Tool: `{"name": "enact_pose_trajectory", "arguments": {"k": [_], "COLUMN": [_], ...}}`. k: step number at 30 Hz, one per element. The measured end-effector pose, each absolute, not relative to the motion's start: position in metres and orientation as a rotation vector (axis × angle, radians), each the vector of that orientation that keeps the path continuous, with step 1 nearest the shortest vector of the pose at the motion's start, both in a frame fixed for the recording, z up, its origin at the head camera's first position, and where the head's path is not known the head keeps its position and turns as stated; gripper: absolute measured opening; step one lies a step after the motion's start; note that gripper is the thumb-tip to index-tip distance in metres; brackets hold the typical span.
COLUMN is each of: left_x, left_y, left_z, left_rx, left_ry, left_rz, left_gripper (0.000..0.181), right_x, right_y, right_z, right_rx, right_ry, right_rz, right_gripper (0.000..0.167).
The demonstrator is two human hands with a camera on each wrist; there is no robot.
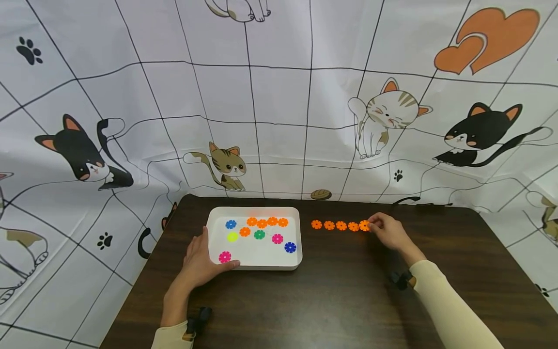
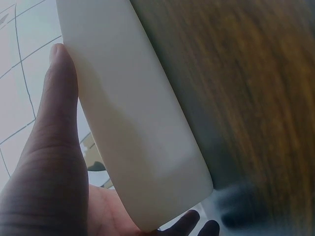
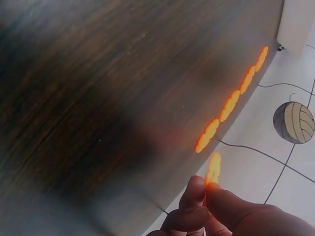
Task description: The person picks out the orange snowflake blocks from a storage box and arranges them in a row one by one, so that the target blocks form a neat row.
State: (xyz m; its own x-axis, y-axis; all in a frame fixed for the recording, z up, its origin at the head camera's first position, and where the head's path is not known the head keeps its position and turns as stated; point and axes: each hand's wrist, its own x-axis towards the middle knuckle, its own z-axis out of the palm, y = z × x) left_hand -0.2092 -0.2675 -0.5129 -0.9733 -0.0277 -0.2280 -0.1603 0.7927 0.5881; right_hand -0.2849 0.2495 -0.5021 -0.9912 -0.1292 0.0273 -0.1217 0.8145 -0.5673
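A white tray (image 1: 253, 261) lies on the table, holding several flower-shaped discs in orange, blue, pink, green and yellow. My left hand (image 1: 200, 261) holds its left side and near corner; in the left wrist view the thumb lies along the rim of the tray (image 2: 128, 113). To the right of the tray runs a row of orange flower-shaped discs (image 1: 341, 226). At the row's right end my right hand (image 1: 388, 231) pinches one orange disc (image 3: 213, 168) between thumb and fingertips. That disc looks raised off the table in the right wrist view.
The dark wooden table (image 1: 279, 310) meets a white cat-print cloth (image 1: 279, 97) at its back edge. The row of discs lies near that edge. Dark wrist straps sit on both arms, below the hands.
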Motion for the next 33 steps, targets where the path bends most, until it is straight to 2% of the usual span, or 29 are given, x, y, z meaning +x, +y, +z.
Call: {"name": "enact_pose_trajectory", "arguments": {"k": [33], "left_x": [-0.2116], "left_y": [-0.2690], "left_z": [-0.5159], "left_rx": [-0.129], "left_ry": [2.786], "left_rz": [0.946], "left_gripper": [0.150], "right_x": [-0.2900], "right_y": [0.2507], "right_z": [-0.5034], "right_rx": [-0.124], "right_ry": [2.955], "right_rz": [-0.873], "right_gripper": [0.021]}}
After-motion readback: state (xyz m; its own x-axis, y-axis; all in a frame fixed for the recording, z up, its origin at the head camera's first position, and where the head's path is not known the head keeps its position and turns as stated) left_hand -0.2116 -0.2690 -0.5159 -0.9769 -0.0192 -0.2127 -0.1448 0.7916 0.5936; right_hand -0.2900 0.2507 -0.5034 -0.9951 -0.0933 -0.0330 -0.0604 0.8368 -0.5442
